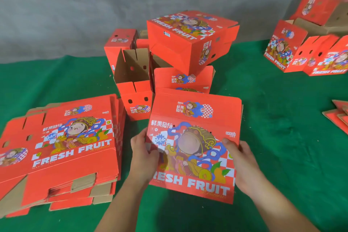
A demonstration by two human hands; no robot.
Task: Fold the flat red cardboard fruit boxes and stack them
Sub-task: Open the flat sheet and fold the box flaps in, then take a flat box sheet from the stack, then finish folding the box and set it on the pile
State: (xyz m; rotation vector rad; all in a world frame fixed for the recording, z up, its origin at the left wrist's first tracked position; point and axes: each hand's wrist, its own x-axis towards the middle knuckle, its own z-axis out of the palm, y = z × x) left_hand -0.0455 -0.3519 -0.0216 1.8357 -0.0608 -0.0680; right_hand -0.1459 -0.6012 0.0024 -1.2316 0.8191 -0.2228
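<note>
flat box [194,149] long axis away from person | left hand [144,158], right hand [239,164] gripping its side edges

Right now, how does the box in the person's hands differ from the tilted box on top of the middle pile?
The held box is still a flat sheet; the tilted top box is folded into a full box shape. The held box is gripped at its side edges by the left hand and right hand; the tilted top box rests free on other boxes, touched by neither hand. Both are red with the same FRESH FRUIT cartoon print.
</note>
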